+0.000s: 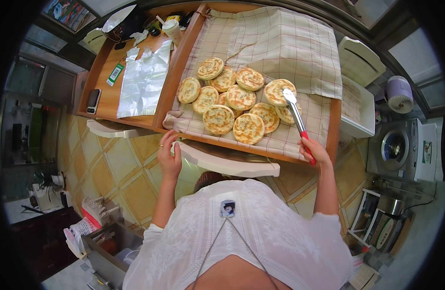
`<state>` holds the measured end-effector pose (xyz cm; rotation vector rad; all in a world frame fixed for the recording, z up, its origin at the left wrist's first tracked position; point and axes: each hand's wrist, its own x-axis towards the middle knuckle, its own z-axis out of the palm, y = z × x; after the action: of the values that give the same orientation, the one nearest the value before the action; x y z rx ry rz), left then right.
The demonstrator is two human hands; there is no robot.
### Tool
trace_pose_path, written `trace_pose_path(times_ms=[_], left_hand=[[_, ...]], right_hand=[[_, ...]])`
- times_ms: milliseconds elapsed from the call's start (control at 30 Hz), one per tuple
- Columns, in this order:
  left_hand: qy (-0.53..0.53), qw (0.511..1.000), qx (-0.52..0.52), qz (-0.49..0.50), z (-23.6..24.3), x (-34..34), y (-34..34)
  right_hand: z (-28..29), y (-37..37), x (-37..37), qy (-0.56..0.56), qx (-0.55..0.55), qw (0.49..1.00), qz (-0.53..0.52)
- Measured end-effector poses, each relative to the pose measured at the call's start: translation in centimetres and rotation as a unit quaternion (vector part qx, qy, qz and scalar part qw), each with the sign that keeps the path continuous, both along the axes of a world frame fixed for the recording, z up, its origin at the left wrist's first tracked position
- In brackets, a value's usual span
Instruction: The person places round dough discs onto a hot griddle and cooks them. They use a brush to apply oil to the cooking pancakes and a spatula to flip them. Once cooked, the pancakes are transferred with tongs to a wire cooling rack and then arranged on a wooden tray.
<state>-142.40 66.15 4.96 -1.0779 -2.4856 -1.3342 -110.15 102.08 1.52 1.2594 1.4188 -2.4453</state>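
My right hand (315, 151) is closed around the red handle of a pair of metal tongs (296, 116). The tips of the tongs rest over a round browned flatbread (274, 93), which partly covers another flatbread (283, 114); whether the tips pinch it I cannot tell. Several more flatbreads (218, 119) lie in a loose, overlapping heap to the left, on a checked cloth (285, 43) that lines a wooden tray (334, 126). My left hand (170, 159) holds nothing, fingers apart, by the tray's near left corner.
Left of the tray, a wooden table (106, 92) bears clear plastic bags (144, 79), a phone (93, 101), a green and white card (115, 75) and a lidded cup with a straw (172, 31). A white chair back (227, 162) stands between me and the tray. A washing machine (394, 149) is at right.
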Motion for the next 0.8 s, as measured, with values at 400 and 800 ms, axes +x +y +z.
trace_pose_path(times_ms=[400,800], left_hand=[[-0.093,0.972,-0.043,-0.213,-3.8,-16.1,12.5],[-0.174,0.920,-0.332,-0.114,-10.1,-27.2,24.0]], right_hand=[[0.4,-3.7,-10.1,0.021,-0.050,0.998,-0.011],[-3.9,2.8,-37.7,0.072,-0.108,0.984,-0.124]])
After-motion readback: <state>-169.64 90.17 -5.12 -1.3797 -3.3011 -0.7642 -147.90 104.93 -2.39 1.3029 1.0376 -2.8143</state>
